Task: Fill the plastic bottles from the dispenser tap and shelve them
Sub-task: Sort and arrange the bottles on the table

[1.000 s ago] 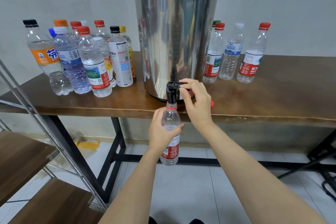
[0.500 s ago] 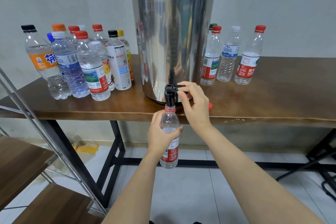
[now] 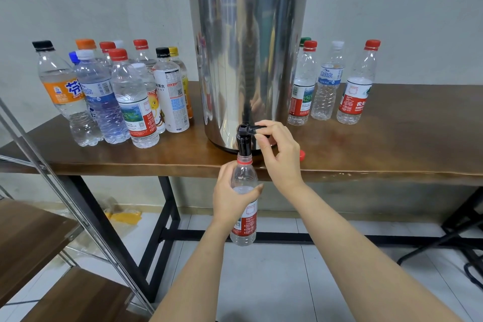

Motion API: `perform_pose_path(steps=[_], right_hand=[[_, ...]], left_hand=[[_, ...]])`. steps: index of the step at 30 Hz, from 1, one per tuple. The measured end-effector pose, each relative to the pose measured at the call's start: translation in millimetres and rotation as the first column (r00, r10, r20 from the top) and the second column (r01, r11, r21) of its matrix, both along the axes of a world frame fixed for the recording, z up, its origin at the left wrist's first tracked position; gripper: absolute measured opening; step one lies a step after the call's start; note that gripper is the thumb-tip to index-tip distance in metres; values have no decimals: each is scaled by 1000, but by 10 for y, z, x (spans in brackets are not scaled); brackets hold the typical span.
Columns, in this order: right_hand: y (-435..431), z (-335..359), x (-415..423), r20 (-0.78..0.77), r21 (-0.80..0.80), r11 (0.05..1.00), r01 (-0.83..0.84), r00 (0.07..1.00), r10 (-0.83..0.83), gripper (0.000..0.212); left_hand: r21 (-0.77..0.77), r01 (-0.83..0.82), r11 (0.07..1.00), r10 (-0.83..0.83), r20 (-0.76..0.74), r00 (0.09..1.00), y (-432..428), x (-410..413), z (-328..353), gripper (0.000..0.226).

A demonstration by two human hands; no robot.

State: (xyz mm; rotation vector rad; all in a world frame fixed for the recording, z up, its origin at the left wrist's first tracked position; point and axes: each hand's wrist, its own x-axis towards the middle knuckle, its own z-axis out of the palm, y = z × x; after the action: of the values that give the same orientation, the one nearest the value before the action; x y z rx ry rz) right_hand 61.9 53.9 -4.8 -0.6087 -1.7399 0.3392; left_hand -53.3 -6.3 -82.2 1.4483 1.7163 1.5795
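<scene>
Now L hand [image 3: 230,198] grips bottle [image 3: 244,206] under tap [image 3: 244,138], R hand [image 3: 281,154] on lever.

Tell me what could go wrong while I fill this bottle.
Water appears near the shoulder of the bottle, so it may overflow unless the right hand releases the tap lever soon. Only the left hand holds the bottle over the floor; a wet grip could slip. The red cap by the table edge might get knocked off.

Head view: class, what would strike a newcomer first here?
The tall shiny steel dispenser drum stands centre. Under its black tap, the left hand holds a clear red-labelled plastic bottle while the right hand pinches the lever. Capped bottles crowd the brown wooden table either side.
</scene>
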Motion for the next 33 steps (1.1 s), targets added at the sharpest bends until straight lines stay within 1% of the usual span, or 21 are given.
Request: perform_pose_path(steps=[8,13,19,23,33], right_hand=[[-1,1,-4,-6,-3,1000,3,1000,-3,21],[-6,0,-5,-9,-1,1000,0,1000,0,21],[-5,-5,-5,-12,-2,1000,0,1000,0,20],[-7,-3,-5,-7,-1,1000,-1,1000,1,19],[-4,5,-6,-12,-4,1000,-10,1000,10,19]], left_hand=[[-3,1,1000,-1,-2,1000,6,-5,-12,61],[-9,1,1000,-1,10,1000,10,-4,-19,65],[1,6,1000,-6,10,1000,-4,-4,-7,63],[-7,10,1000,-10,14,1000,1,8,-1,66],[-3,12,1000,-12,19,1000,11,-5,-18,67]])
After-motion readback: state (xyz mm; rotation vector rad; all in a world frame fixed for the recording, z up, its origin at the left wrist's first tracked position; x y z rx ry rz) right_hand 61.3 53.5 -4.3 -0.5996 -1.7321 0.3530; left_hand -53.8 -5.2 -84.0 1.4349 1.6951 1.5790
